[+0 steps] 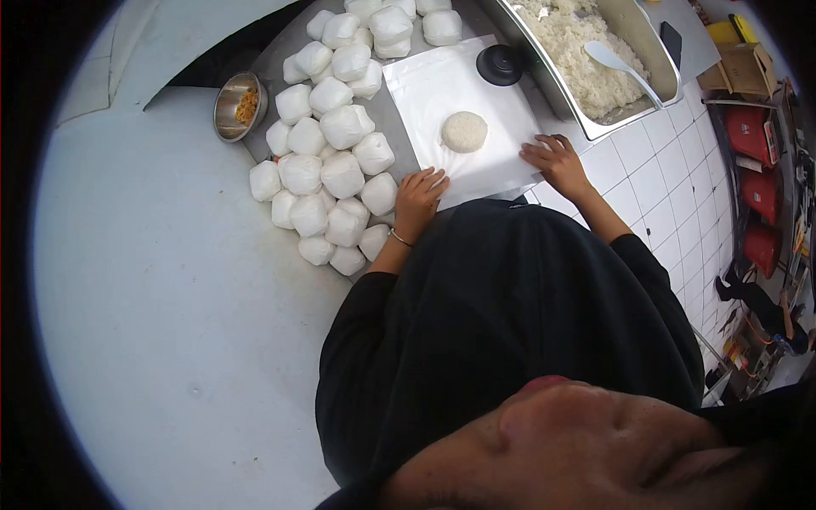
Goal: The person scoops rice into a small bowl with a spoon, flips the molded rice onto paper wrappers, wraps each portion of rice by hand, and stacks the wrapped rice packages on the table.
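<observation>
Judging by the many white parcels [342, 126] grouped to the left, wrapping looks well along; one rice mound [465, 132] sits bare on a flat sheet [416, 98] and seems left to be folded in, with plenty of loose rice [565, 51] in the tray [546, 78]. The mound lies slightly beyond and between the left hand [418, 197] and right hand [557, 161], touching neither; both rest fingers at the sheet's edges, though whether they pinch or merely press, I cannot tell
</observation>
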Motion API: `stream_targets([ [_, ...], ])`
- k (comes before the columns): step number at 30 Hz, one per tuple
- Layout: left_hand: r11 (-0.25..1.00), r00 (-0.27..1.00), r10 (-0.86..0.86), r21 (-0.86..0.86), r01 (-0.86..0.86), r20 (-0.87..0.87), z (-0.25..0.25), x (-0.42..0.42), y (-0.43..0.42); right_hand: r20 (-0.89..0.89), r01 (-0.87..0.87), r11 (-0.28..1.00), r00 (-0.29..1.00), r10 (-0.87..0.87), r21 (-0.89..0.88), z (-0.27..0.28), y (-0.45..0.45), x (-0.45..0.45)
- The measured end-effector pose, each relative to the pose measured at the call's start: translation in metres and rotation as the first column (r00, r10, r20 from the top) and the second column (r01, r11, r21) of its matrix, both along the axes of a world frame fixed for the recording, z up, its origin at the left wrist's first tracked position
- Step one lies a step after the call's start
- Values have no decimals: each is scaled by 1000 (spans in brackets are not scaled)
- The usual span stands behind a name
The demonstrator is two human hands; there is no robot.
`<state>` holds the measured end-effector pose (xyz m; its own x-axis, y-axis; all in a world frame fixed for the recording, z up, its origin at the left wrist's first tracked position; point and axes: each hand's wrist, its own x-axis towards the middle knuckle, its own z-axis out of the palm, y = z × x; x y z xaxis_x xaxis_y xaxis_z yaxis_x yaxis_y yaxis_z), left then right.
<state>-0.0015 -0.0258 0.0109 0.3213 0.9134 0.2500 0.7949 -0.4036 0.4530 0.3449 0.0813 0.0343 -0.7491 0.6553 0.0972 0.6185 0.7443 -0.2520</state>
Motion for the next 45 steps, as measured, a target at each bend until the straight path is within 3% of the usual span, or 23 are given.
stream_targets([
  [1, 1000, 999, -11, -15, 12, 41, 0, -1, -3, -14, -17, 1000, 1000, 17, 5, 0, -3, 3],
  [4, 998, 982, 0, -69, 13, 190, 9, -4, -7, -124, -4, 980, 992, -21, -199, 6, -11, 7],
  [6, 992, 945, 65, -120, -27, 320, 19, -5, -5, -310, 52, 909, 931, -195, -414, 2, -7, 5],
  [8, 929, 798, 337, -313, -197, 500, 18, 1, 2, -477, 69, 819, 784, -397, -569, -3, 0, 0],
  [9, 874, 687, 465, -414, -255, 558, 17, 5, 8, -419, 112, 689, 721, -552, -716, -5, 3, -4],
  [11, 805, 598, 581, -501, -319, 553, 16, 10, 23, -222, 139, 357, 564, -795, -924, -8, 10, -14],
  [12, 764, 549, 635, -544, -346, 543, 15, 10, 30, -283, 179, 426, 518, -807, -887, -20, 13, -22],
  [14, 772, 597, 632, -459, -438, 494, -17, 8, 39, -295, 267, 497, 547, -783, -825, -64, 19, -22],
  [18, 746, 697, 661, -346, -569, 278, -14, 14, 46, -189, 527, 631, 662, -725, -570, -40, 22, -42],
  [21, 731, 693, 678, -322, -602, 244, -8, 18, 51, -17, 606, 529, 648, -762, -594, -26, 22, -53],
  [24, 684, 649, 711, -479, -550, 271, -5, 11, 53, -425, 781, 542, 397, -814, -309, -37, 8, -84],
  [26, 712, 571, 624, -88, -696, 533, 17, 28, 64, -363, 515, 842, 763, -536, -160, -23, -1, -84],
  [27, 730, 612, 554, 23, -683, 565, 20, 31, 61, -305, 333, 937, 887, -348, -102, -14, -6, -85],
  [29, 814, 748, 414, 157, -559, 518, 18, 33, 50, -81, -66, 994, 994, 73, 89, 5, -11, -94],
  [30, 878, 827, 335, 169, -448, 450, 19, 33, 45, -55, -92, 995, 994, 94, 27, 4, -10, -99],
  [33, 994, 975, -9, 108, -16, 221, 20, 40, 43, -179, 172, 984, 971, -161, 47, -14, 14, -104],
  [34, 992, 986, 1, 122, -22, 164, 17, 43, 44, -193, 260, 965, 949, -249, 33, -7, 24, -106],
  [37, 987, 999, 36, 155, -39, 21, 3, 47, 48, -17, 289, 946, 956, -294, -148, -25, 54, -91],
  [38, 985, 998, 55, 163, -53, -7, -1, 47, 49, -19, 303, 953, 953, -303, -4, -33, 59, -90],
  [45, 975, 993, 106, 201, -93, -55, -12, 48, 50, -26, 431, 880, 900, -435, 198, -43, 81, -107],
])
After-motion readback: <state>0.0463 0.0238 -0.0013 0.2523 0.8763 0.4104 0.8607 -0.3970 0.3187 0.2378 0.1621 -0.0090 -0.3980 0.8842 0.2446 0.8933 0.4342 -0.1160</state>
